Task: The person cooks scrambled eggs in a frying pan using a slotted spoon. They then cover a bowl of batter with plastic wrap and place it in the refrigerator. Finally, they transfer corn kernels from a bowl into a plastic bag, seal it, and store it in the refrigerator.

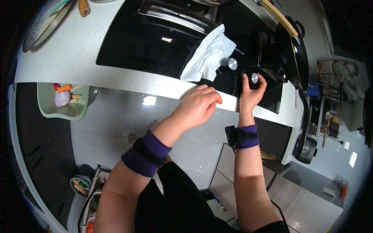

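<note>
My right hand (251, 94) has its thumb and fingers around a silver-faced control knob (254, 78) at the front right of a black glass cooktop (134, 55). A second metal knob (232, 64) stands to the left of it. Loosely curled, my left hand (201, 102) is at the counter's front edge (172, 90); nothing shows in it, though its palm is hidden. Just beyond its fingers, a crumpled white paper towel (208, 55) with a faint yellowish spot lies on the glass. Purple bands with black straps circle both forearms.
A green bin (78, 113) holding vegetable pieces hangs at the counter front on the left. A wooden-handled tool (279, 17) and a black wok (301, 64) are at the right. A glass lid (49, 32) lies far left. Below are a waste bucket (80, 186) and tiled floor (116, 113).
</note>
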A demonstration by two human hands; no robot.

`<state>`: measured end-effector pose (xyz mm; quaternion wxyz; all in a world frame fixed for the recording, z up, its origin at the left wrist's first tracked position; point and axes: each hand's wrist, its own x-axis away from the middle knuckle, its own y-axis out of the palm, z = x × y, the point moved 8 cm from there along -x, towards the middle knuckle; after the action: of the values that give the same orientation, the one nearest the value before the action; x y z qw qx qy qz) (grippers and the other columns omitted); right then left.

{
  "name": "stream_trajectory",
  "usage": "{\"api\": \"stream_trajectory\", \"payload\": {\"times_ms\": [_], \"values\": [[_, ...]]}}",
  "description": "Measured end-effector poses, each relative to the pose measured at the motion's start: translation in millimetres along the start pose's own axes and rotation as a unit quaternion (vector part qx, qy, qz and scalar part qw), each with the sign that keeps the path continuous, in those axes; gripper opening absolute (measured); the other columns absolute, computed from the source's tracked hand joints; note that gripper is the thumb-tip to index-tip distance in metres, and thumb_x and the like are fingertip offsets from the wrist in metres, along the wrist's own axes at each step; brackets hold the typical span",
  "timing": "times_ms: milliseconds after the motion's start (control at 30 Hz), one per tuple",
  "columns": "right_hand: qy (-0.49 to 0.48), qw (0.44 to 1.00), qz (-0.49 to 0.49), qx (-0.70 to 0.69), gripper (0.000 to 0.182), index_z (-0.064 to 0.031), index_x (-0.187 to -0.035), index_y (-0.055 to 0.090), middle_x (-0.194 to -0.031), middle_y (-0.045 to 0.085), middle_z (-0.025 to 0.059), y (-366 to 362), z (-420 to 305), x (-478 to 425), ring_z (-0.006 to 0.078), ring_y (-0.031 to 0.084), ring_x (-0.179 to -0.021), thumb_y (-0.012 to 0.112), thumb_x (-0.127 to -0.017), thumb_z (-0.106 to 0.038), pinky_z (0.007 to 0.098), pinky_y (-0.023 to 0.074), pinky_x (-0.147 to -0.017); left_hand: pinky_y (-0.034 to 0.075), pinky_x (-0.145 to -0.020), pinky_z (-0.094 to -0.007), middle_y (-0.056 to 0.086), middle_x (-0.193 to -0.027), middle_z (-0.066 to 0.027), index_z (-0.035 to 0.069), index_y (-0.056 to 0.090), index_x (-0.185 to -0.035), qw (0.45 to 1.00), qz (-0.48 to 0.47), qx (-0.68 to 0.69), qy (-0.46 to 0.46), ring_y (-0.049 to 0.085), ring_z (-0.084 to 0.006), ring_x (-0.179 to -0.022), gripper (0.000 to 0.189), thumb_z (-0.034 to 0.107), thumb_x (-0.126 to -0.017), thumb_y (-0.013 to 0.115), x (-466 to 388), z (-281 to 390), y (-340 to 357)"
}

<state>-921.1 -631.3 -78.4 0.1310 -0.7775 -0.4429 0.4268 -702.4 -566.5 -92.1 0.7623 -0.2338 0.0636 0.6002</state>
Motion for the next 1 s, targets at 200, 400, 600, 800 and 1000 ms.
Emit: {"api": "stream_trajectory", "payload": {"times_ms": [200,400,600,800,1000], "values": [[0.006,1.0,0.002,-0.008,0.042,-0.0009,-0.11,0.055,-0.106,0.056,0.0101,1.2,-7.2,1.7,0.0183,0.057,-0.092,0.079,-0.079,-0.017,0.0303,0.0467,-0.083,0.047,-0.076,-0.0387,0.061,-0.087,-0.0083,0.006,0.06,-0.086,1.0,0.007,-0.012,0.006,0.058,-0.0281,-0.086,0.01,0.002,-0.078,0.059,1.6,-0.6,-1.2],[-0.004,1.0,0.011,0.012,0.043,-0.0021,-0.113,0.056,-0.105,0.058,0.0098,-0.6,-7.9,2.4,0.0176,0.058,-0.091,0.078,-0.08,-0.017,0.0302,0.0473,-0.083,0.047,-0.077,-0.0382,0.061,-0.088,-0.008,0.006,0.06,-0.086,1.0,-0.001,-0.022,0.011,0.057,-0.0274,-0.088,0.009,0.003,-0.079,0.06,2.0,1.4,-1.4],[0.022,1.0,0.001,-0.013,0.039,-0.0048,-0.114,0.057,-0.105,0.06,0.0066,-0.7,-4.0,3.7,0.015,0.058,-0.091,0.076,-0.081,-0.016,0.0273,0.0471,-0.082,0.047,-0.079,-0.0378,0.061,-0.089,-0.0074,0.007,0.061,-0.087,1.0,-0.02,-0.018,0.011,0.057,-0.0267,-0.089,0.008,0.003,-0.079,0.06,1.3,0.9,0.7],[0.019,1.0,-0.01,-0.017,0.04,-0.004,-0.115,0.057,-0.106,0.06,0.0086,0.4,-4.3,3.5,0.0177,0.058,-0.095,0.076,-0.081,-0.013,0.0302,0.0463,-0.086,0.047,-0.078,-0.0379,0.061,-0.088,-0.0074,0.006,0.061,-0.086,0.999,-0.02,-0.015,0.022,0.057,-0.0266,-0.089,0.008,0.003,-0.079,0.06,1.4,1.7,0.5],[-0.004,1.0,0.0,0.024,0.04,-0.0042,-0.115,0.058,-0.107,0.06,0.0089,-1.5,-1.3,1.9,0.0185,0.058,-0.095,0.075,-0.08,-0.012,0.0303,0.0462,-0.086,0.047,-0.079,-0.0378,0.061,-0.088,-0.0074,0.006,0.062,-0.085,0.999,-0.029,-0.009,0.016,0.057,-0.0269,-0.09,0.008,0.002,-0.078,0.06,0.0,3.2,0.4]]}}
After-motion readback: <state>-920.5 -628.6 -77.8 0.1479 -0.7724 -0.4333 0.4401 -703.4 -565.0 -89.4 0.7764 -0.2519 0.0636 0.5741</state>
